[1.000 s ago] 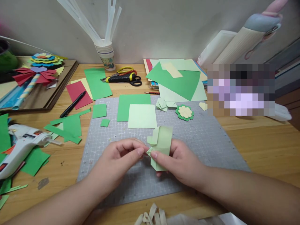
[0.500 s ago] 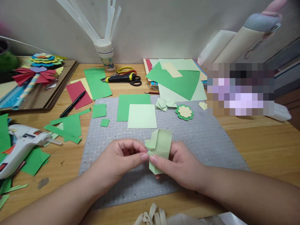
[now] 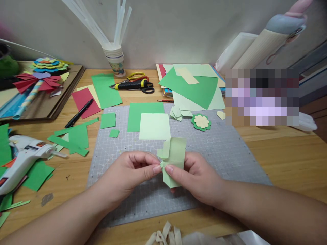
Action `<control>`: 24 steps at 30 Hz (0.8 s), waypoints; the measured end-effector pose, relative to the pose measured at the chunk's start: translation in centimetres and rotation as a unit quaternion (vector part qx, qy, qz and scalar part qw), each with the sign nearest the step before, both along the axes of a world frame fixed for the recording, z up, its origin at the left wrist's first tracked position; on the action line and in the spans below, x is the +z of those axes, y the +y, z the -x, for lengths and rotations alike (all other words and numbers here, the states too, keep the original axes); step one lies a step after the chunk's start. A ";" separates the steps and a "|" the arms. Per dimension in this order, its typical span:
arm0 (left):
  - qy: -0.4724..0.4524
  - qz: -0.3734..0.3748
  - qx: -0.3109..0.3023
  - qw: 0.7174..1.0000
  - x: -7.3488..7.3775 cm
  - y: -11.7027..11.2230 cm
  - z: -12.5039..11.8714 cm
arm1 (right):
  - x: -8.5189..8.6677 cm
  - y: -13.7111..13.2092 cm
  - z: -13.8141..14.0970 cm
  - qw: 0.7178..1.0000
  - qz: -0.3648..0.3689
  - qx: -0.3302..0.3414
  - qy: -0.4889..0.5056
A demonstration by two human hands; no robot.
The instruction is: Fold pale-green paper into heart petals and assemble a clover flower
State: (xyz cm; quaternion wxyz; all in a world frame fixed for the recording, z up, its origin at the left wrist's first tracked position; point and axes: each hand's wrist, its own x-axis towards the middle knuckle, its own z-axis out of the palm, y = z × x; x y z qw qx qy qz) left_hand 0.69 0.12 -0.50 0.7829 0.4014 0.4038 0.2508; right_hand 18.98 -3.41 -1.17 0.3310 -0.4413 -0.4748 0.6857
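A pale green folded paper (image 3: pixel 178 153) is held up above the grey cutting mat (image 3: pixel 217 170). My right hand (image 3: pixel 198 178) grips its right side, thumb in front and fingers behind. At its left edge, my left hand (image 3: pixel 139 173) pinches a small folded flap between thumb and forefinger. The paper's upper left corner is folded over, and its lower left corner is cut or folded at a slant. Beyond the hands lie a light green square (image 3: pixel 154 126) partly over a darker green sheet (image 3: pixel 133 117), a folded pale green piece (image 3: pixel 177 113) and a paper flower (image 3: pixel 201 122).
On the left are a glue gun (image 3: pixel 28 156), green scraps (image 3: pixel 79 137) and a black pen (image 3: pixel 79 113). Scissors (image 3: pixel 148 88), a utility knife (image 3: pixel 131 85) and a paper cup of glue sticks (image 3: pixel 116 63) stand or lie behind. Stacked paper (image 3: pixel 196 88) is at the back right.
The folded paper has risen slightly and tilted a little in my hands. My right thumb has shifted slightly up its face; the left hand's pinch stays at the left edge.
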 end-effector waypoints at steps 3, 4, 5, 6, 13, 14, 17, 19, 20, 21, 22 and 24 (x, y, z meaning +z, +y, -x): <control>0.006 -0.002 0.005 1.000 0.1 -0.1 0.0 | -0.1 0.0 0.0 1.000 -0.006 0.003 -0.010; 0.011 -0.005 0.006 1.000 0.1 -0.1 0.0 | -0.1 0.0 0.0 1.000 -0.007 0.003 -0.011; 0.018 -0.009 0.007 1.000 0.1 -0.1 0.0 | -0.1 0.0 0.0 1.000 -0.008 0.003 -0.013; 0.023 -0.015 0.006 1.000 0.1 0.0 0.0 | 0.0 0.0 0.0 1.000 -0.010 0.004 -0.015; 0.069 -0.060 -0.005 0.996 0.2 -0.1 0.0 | 0.7 0.0 0.0 0.999 -0.030 0.021 -0.038; 0.077 -0.069 -0.005 0.995 0.2 -0.2 0.1 | 0.7 0.0 0.0 0.998 -0.036 0.025 -0.040; 0.083 -0.080 -0.003 0.993 0.3 -0.5 0.0 | 0.5 0.1 0.0 0.998 -0.033 0.036 -0.026; 0.070 -0.081 0.002 0.994 0.5 -0.7 -0.2 | 0.4 0.1 0.1 0.999 -0.001 0.038 0.006; 0.063 -0.085 0.001 0.994 0.6 -0.8 -0.3 | 0.3 0.2 0.1 0.999 0.018 0.036 0.025; 0.060 -0.094 -0.003 0.994 0.6 -0.8 -0.3 | 0.2 0.2 0.2 0.998 0.034 0.034 0.042; 0.061 -0.106 -0.011 0.992 0.7 -0.9 -0.3 | 0.2 0.2 0.2 0.997 0.045 0.033 0.057; 0.072 -0.127 -0.029 0.989 0.7 -0.9 -0.3 | 0.2 0.3 0.3 0.995 0.052 0.036 0.076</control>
